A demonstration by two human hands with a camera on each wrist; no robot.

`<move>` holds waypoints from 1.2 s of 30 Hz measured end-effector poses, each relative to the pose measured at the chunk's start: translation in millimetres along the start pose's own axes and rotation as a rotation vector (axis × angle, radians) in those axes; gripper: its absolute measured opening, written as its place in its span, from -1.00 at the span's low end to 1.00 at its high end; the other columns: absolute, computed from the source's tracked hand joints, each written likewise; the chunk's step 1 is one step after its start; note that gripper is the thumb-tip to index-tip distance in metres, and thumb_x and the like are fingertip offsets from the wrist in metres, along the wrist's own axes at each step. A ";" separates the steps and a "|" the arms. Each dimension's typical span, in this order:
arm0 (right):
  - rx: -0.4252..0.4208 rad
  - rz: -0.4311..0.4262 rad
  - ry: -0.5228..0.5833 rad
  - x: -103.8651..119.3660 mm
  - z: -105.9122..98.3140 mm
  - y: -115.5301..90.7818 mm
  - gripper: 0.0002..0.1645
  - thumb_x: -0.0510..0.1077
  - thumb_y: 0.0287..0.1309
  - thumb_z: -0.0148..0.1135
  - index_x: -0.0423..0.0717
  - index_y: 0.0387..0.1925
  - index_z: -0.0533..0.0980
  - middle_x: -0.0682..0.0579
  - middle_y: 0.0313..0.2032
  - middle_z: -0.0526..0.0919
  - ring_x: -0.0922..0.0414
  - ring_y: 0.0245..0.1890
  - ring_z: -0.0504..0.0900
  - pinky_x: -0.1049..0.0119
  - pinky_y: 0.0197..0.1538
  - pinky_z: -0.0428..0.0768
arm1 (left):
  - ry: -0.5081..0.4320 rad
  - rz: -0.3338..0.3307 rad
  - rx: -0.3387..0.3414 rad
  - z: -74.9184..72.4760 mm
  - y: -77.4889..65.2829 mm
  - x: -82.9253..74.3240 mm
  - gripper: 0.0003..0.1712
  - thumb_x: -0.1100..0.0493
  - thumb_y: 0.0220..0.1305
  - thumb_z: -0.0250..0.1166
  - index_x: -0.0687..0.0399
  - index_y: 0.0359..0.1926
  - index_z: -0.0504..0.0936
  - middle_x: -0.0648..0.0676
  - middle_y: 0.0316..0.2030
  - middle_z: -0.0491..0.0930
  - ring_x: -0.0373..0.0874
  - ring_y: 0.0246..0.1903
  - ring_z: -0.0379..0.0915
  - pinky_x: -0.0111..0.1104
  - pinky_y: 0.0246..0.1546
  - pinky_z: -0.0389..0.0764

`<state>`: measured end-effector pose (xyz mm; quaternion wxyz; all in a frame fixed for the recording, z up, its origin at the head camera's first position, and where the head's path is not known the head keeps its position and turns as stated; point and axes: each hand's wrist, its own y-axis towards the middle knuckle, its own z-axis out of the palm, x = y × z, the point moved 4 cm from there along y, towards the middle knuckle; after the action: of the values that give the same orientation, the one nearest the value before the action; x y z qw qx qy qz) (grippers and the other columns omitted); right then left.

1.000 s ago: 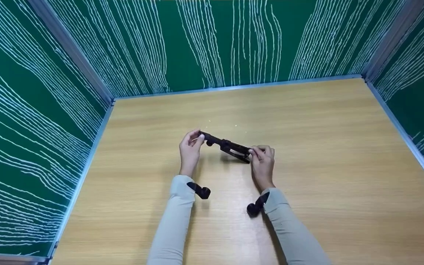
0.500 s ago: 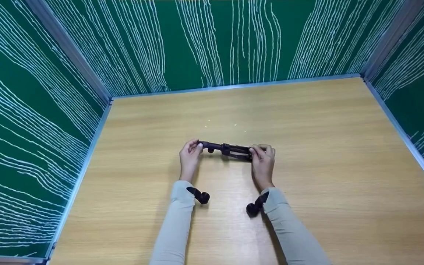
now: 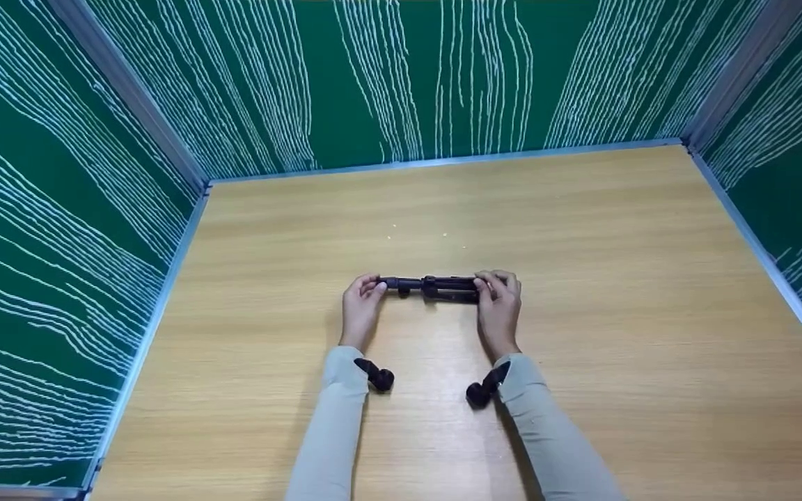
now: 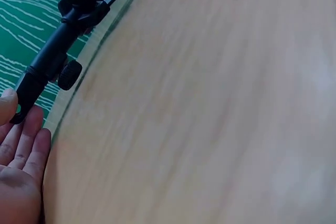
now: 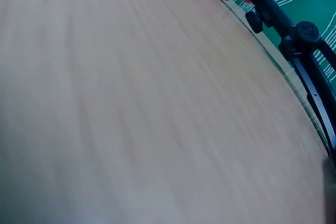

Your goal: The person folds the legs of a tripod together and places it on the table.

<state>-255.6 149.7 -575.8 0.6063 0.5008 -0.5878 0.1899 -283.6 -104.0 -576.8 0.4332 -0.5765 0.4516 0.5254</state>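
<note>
A small black tripod-like stand [image 3: 431, 285] is held level between both hands in the head view, low over the table. My left hand [image 3: 360, 312] pinches its slim end between thumb and fingers. My right hand [image 3: 500, 312] grips the other end, where the slender legs lie folded side by side. In the left wrist view the stand [image 4: 56, 45] shows a round hub with a star mark, a side knob [image 4: 70, 75] and a hole near its tip. The right wrist view shows the stand [image 5: 278, 22] too, with the right hand mostly out of frame.
The wood-grain table [image 3: 269, 243] has a few tiny light specks [image 3: 445, 234] beyond the hands. Green panels [image 3: 345, 132] with white wavy lines stand at the back and both sides, edged by metal rails. Black wrist cameras [image 3: 381, 379] stick out from both sleeves.
The stand's left end has come down and toward the person with my left hand, so the slanted stand is now level. The legs have come closer together. My right hand has hardly moved.
</note>
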 end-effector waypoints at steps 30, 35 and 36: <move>0.176 0.213 -0.054 -1.3 -0.8 26.0 -0.72 -0.20 0.22 0.23 -0.22 -0.07 0.64 -0.20 -0.03 0.67 -0.07 0.09 0.58 0.17 0.21 0.49 | 0.084 -0.032 -0.039 1.4 2.8 0.5 -0.61 0.15 0.14 0.41 0.13 0.02 0.67 0.15 -0.02 0.67 -0.07 -0.03 0.61 -0.33 0.06 0.59; 0.211 0.233 -0.075 -1.9 -2.4 34.7 -0.72 -0.21 0.22 0.22 -0.23 -0.06 0.64 -0.22 -0.02 0.66 -0.08 0.09 0.59 0.17 0.20 0.50 | 0.129 -0.049 -0.054 3.3 4.5 -1.1 -0.63 0.13 0.11 0.43 0.08 -0.02 0.70 0.10 -0.09 0.71 -0.10 -0.07 0.62 -0.33 0.04 0.58; 0.219 0.236 -0.081 -1.4 -2.6 36.2 -0.72 -0.21 0.22 0.23 -0.23 -0.06 0.64 -0.22 -0.02 0.66 -0.08 0.08 0.59 0.16 0.19 0.51 | 0.134 -0.053 -0.058 3.7 5.0 -1.5 -0.64 0.14 0.10 0.43 0.08 -0.03 0.70 0.10 -0.11 0.72 -0.11 -0.09 0.62 -0.33 0.02 0.58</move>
<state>-284.2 167.8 -562.7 0.4975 0.4985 -0.6423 0.3025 -289.3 -101.5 -575.7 0.3991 -0.6343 0.4487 0.4868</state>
